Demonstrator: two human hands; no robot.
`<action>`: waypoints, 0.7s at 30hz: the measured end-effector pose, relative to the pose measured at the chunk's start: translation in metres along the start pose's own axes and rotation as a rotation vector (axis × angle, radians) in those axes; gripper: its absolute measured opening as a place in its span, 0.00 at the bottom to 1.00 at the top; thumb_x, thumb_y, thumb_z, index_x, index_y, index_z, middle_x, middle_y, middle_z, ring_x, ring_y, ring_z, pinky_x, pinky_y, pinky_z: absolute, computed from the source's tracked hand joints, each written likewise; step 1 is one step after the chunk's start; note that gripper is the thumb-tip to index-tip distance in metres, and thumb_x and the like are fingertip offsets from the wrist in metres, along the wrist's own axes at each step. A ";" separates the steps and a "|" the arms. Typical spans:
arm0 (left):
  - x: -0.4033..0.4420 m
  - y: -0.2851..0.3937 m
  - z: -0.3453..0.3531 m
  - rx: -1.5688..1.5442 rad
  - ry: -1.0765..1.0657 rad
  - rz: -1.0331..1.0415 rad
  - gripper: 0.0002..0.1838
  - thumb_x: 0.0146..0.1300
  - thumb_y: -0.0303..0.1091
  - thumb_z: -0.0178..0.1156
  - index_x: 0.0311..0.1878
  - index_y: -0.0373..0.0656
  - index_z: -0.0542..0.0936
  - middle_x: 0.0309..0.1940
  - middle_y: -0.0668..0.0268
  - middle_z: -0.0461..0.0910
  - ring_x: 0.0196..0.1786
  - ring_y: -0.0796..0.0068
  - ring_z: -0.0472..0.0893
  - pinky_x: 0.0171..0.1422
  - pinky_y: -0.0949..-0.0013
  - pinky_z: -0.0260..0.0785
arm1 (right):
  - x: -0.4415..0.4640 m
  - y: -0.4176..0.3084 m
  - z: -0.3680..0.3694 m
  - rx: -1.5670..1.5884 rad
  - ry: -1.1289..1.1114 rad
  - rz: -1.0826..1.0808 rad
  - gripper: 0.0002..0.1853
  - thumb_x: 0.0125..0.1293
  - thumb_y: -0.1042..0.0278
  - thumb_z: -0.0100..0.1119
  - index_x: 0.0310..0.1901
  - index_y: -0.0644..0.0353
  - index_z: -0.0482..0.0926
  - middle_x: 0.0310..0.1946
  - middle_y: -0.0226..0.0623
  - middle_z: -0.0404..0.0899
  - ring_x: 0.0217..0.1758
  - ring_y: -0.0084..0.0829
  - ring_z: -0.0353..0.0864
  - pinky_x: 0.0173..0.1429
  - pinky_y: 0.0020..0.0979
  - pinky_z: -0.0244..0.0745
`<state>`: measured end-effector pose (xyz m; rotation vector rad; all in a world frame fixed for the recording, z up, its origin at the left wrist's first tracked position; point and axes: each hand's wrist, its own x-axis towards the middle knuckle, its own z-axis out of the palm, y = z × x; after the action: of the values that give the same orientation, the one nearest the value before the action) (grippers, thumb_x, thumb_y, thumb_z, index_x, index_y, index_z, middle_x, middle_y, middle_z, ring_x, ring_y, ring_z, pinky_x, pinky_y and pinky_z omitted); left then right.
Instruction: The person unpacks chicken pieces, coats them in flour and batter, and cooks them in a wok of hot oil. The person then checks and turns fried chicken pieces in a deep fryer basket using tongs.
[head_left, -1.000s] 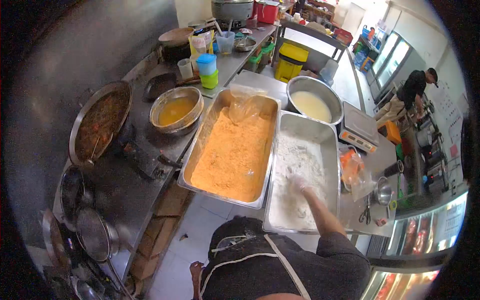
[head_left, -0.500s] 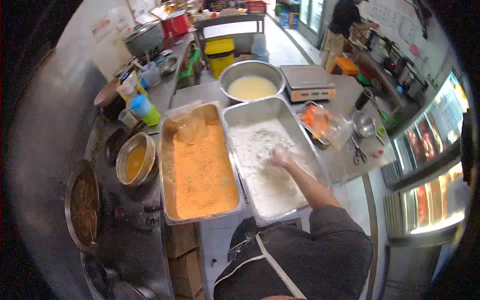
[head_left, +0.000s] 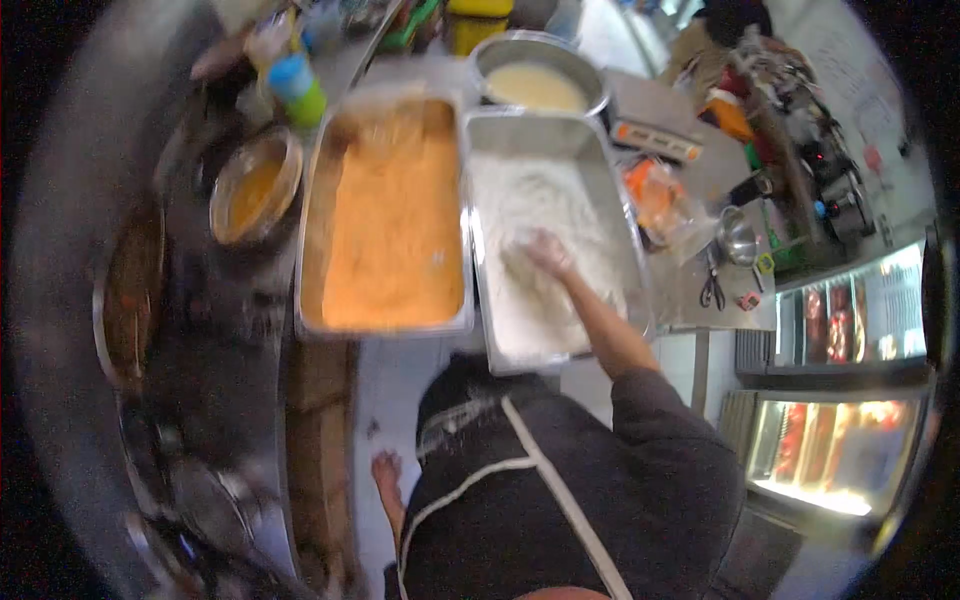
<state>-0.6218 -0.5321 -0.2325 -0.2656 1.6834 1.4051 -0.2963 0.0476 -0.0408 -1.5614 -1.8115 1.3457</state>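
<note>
The blurred right hand point(head_left: 548, 253) dips into fine, loose white powder point(head_left: 560, 190); I cannot tell how far it is closed or what it holds. The left hand point(head_left: 388, 470) hangs low, loosely open and empty. The powder lies in a rectangular silver metal tray point(head_left: 540, 137), beside a similar tray point(head_left: 313, 255) of orange crumbs point(head_left: 395, 230)

Powder tray point(head_left: 533, 131) leaves room left of the forearm point(head_left: 605, 325); a bowl point(head_left: 535, 50) blocks beyond.

Right tray point(head_left: 535, 132), left tray point(head_left: 316, 240), far bowl point(head_left: 545, 52): smooth, glossy metal. White powder point(head_left: 540, 310): matt. Orange crumbs point(head_left: 395, 230): matt, rough. Shirt point(head_left: 660, 460): matt cloth.
</note>
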 end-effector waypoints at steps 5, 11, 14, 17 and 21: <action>-0.088 0.012 0.004 -0.194 -0.103 -0.308 0.16 0.60 0.37 0.50 0.52 0.49 0.67 0.46 0.61 0.75 0.39 0.67 0.77 0.37 0.66 0.68 | 0.022 0.038 -0.031 0.115 -0.369 0.219 0.16 0.60 0.67 0.55 0.48 0.66 0.73 0.44 0.41 0.74 0.45 0.34 0.74 0.53 0.33 0.70; -0.130 -0.060 -0.032 -0.028 0.026 -0.237 0.15 0.60 0.43 0.50 0.48 0.50 0.71 0.43 0.65 0.77 0.38 0.68 0.78 0.40 0.63 0.65 | 0.042 0.063 -0.025 -0.090 -0.003 -0.150 0.16 0.55 0.65 0.59 0.45 0.61 0.75 0.34 0.34 0.79 0.33 0.33 0.78 0.40 0.36 0.74; -0.137 -0.063 -0.023 0.036 0.109 -0.247 0.14 0.60 0.43 0.49 0.48 0.50 0.71 0.42 0.65 0.78 0.37 0.69 0.78 0.40 0.63 0.65 | 0.003 -0.043 -0.013 -0.783 -0.013 0.043 0.18 0.53 0.59 0.59 0.42 0.62 0.77 0.33 0.36 0.79 0.34 0.33 0.78 0.41 0.35 0.74; -0.138 -0.055 -0.008 0.130 0.200 -0.250 0.14 0.60 0.43 0.49 0.47 0.50 0.71 0.41 0.65 0.78 0.37 0.69 0.78 0.40 0.63 0.65 | 0.012 -0.025 -0.021 -0.489 0.093 0.016 0.22 0.55 0.54 0.56 0.44 0.63 0.76 0.41 0.42 0.78 0.46 0.35 0.76 0.48 0.35 0.71; -0.137 -0.039 0.005 -0.285 0.022 -0.132 0.15 0.60 0.40 0.48 0.48 0.45 0.72 0.39 0.64 0.79 0.35 0.72 0.78 0.35 0.70 0.65 | 0.052 0.064 -0.053 -0.402 -0.081 -0.115 0.25 0.61 0.58 0.51 0.56 0.64 0.66 0.56 0.42 0.69 0.58 0.37 0.68 0.60 0.35 0.63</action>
<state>-0.5159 -0.5908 -0.1579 -0.5439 1.4520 1.5440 -0.2361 0.1111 -0.0848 -1.5776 -2.2934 1.0502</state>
